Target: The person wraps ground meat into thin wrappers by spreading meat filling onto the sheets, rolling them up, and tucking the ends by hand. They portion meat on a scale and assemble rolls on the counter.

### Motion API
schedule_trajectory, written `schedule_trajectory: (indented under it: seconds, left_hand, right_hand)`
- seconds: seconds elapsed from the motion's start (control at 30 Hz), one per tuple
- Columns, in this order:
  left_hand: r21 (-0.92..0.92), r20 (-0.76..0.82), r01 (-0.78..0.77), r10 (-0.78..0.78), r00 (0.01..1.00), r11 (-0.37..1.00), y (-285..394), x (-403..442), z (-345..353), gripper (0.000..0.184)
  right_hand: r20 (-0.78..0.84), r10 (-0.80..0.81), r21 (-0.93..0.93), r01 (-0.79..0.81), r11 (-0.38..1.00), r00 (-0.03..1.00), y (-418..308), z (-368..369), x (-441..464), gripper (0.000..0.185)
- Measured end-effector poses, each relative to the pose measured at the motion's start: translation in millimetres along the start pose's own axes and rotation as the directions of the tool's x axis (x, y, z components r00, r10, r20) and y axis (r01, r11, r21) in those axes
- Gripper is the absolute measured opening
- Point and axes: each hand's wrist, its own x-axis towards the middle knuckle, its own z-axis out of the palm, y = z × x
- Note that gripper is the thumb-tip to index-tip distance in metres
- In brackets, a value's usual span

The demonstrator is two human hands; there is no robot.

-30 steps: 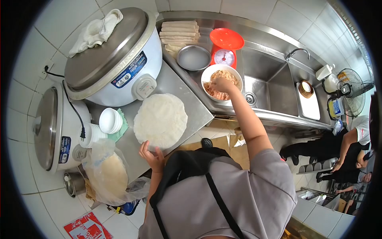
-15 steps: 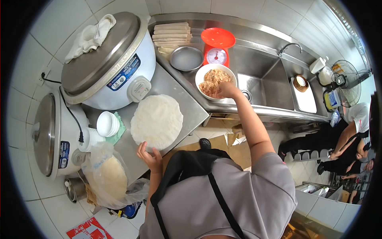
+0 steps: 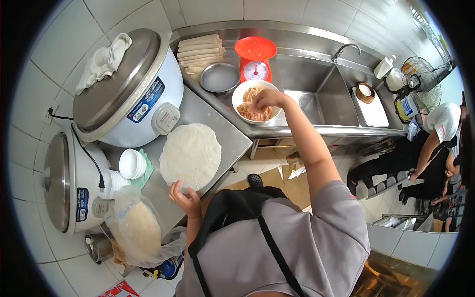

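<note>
A round stack of thin white wrappers [image 3: 190, 154] lies on the steel table. At its near edge is my left hand [image 3: 186, 199], fingers apart and fingertips touching or almost touching the wrappers, with nothing held. A white bowl [image 3: 235, 103] of orange-pink minced filling [image 3: 258, 115] stands on the front rim of the sink counter. My right hand [image 3: 269, 99] reaches into the bowl, fingers curled into the filling and partly hidden by it. Just behind the bowl is a red kitchen scale [image 3: 256, 69], its pan bare.
Left of the scale are a round metal pan [image 3: 220, 77] and a pile of pale rolls [image 3: 200, 52]. Two large rice cookers [image 3: 170, 91] flank the table, near stacked white bowls [image 3: 131, 164] and a bagged wrapper stack [image 3: 136, 222]. A sink [image 3: 316, 94] lies right; a co-worker [image 3: 435, 133] stands beyond.
My right hand has shifted within the bowl, from its near side toward the middle, fingers curling into the filling. My left hand stays by the wrappers. The view has turned slightly.
</note>
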Motion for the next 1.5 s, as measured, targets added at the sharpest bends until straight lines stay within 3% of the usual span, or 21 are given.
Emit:
schedule_trajectory:
  seconds: [0.03, 0.07, 0.17, 0.23, 0.3, 0.33, 0.4, 0.47, 0.5, 0.53, 0.67, 0.8, 0.9, 1.03, 1.13, 1.23, 1.33, 1.4, 1.43, 1.47, 1.5]
  left_hand:
    - [0.003, -0.007, -0.007, 0.007, 1.000, 1.000, 1.6, 0.6, 0.5, 0.037]
    - [0.003, 0.000, -0.004, 0.004, 1.000, 1.000, 2.2, 0.2, 0.3, 0.037]
    - [0.009, -0.003, -0.004, 0.004, 1.000, 1.000, 1.4, 0.4, -0.3, 0.038]
    - [0.000, -0.032, -0.016, 0.016, 0.999, 1.000, 0.3, -1.6, 1.9, 0.038]
    - [0.048, -0.043, -0.055, 0.057, 0.997, 0.997, -9.3, -4.7, 5.2, 0.038]
    - [0.059, -0.060, -0.073, 0.077, 0.995, 0.996, -13.7, -6.1, 7.0, 0.038]
    - [0.065, -0.095, -0.078, 0.084, 0.992, 0.995, -16.9, -6.2, 13.3, 0.038]
    - [0.081, -0.099, -0.045, 0.053, 0.994, 0.996, -15.3, -2.5, 12.1, 0.039]
    - [0.096, -0.102, -0.019, 0.029, 0.994, 0.995, -10.8, -0.8, 12.6, 0.039]
    - [0.122, -0.107, 0.008, 0.005, 0.994, 0.993, -10.3, -0.3, 11.5, 0.040]
    - [0.162, -0.097, -0.020, 0.036, 0.995, 0.987, -16.9, -1.5, 17.0, 0.041]
    - [0.175, -0.136, -0.032, 0.056, 0.989, 0.984, -24.9, -3.4, 18.3, 0.042]
    - [0.187, -0.167, -0.006, 0.037, 0.985, 0.982, -20.9, -1.3, 23.1, 0.041]
    - [0.196, -0.169, 0.065, -0.032, 0.985, 0.978, -21.3, -1.9, 19.6, 0.042]
    - [0.228, -0.167, 0.091, -0.053, 0.984, 0.969, -16.1, -2.6, 20.2, 0.042]
    - [0.281, -0.156, 0.077, -0.034, 0.987, 0.957, -17.7, -2.8, 20.1, 0.041]
    - [0.323, -0.145, 0.082, -0.036, 0.989, 0.943, -10.6, -0.4, 15.5, 0.040]
    - [0.285, -0.183, 0.089, -0.037, 0.982, 0.954, -10.6, -1.7, 19.3, 0.041]
    - [0.280, -0.210, 0.097, -0.038, 0.977, 0.955, -12.4, -1.7, 19.0, 0.041]
    - [0.278, -0.207, 0.152, -0.095, 0.974, 0.948, -12.8, -1.8, 16.7, 0.041]
    - [0.267, -0.210, 0.208, -0.154, 0.966, 0.941, -10.2, -0.2, 19.6, 0.041]
  right_hand:
    - [-0.077, -0.024, 0.076, 0.030, 0.997, 0.997, 7.7, -8.3, 9.2, 0.018]
    - [-0.205, -0.053, -0.134, 0.025, 0.991, 0.977, 14.4, -9.7, 22.8, 0.018]
    - [-0.325, 0.092, -0.287, -0.191, 0.939, 0.941, -4.1, 15.2, 24.5, 0.023]
    - [-0.298, -0.252, -0.710, -0.037, 0.704, 0.921, 55.4, 31.3, 66.7, 0.027]
    - [-0.143, 0.047, -0.731, -0.138, 0.669, 0.989, 49.0, 44.4, 71.1, 0.036]
    - [-0.226, 0.006, -0.695, -0.166, 0.700, 0.974, 41.1, 49.3, 58.3, 0.040]
    - [-0.326, -0.020, -0.731, -0.238, 0.639, 0.945, 32.7, 58.6, 49.1, 0.026]
    - [-0.354, -0.007, -0.684, -0.254, 0.684, 0.935, 9.6, 68.2, 34.7, 0.024]
    - [-0.348, -0.028, -0.738, -0.256, 0.625, 0.937, 25.9, 72.1, 56.2, 0.025]
    - [-0.398, -0.139, -0.642, -0.167, 0.749, 0.907, 44.5, 76.4, 69.2, 0.025]
    - [-0.401, 0.008, -0.584, -0.262, 0.768, 0.916, 26.3, 75.7, 67.9, 0.029]
    - [-0.131, 0.063, -0.612, -0.130, 0.780, 0.989, 25.9, 48.5, 80.1, 0.042]
    - [-0.234, 0.343, -0.443, -0.413, 0.795, 0.910, 56.9, 58.9, 135.9, 0.033]
    - [-0.323, 0.214, -0.484, -0.355, 0.799, 0.922, 30.5, 69.6, 113.1, 0.031]
    - [-0.452, 0.189, -0.338, -0.363, 0.868, 0.872, 40.7, 68.4, 114.3, 0.029]
    - [-0.313, 0.415, -0.054, -0.452, 0.890, 0.854, 62.4, 58.2, 133.6, 0.042]
    - [-0.218, 0.451, 0.258, -0.394, 0.882, 0.866, 68.0, 46.8, 116.1, 0.058]
    - [-0.111, 0.330, 0.431, -0.254, 0.866, 0.937, 59.6, 41.7, 96.0, 0.072]
    - [0.109, 0.262, 0.545, -0.278, 0.791, 0.959, 47.9, 30.4, 76.8, 0.065]
    - [0.154, 0.245, 0.511, -0.290, 0.809, 0.957, 9.7, 21.6, 41.7, 0.050]
    - [0.164, 0.087, 0.524, -0.162, 0.836, 0.983, 27.3, 10.6, 52.8, 0.037]
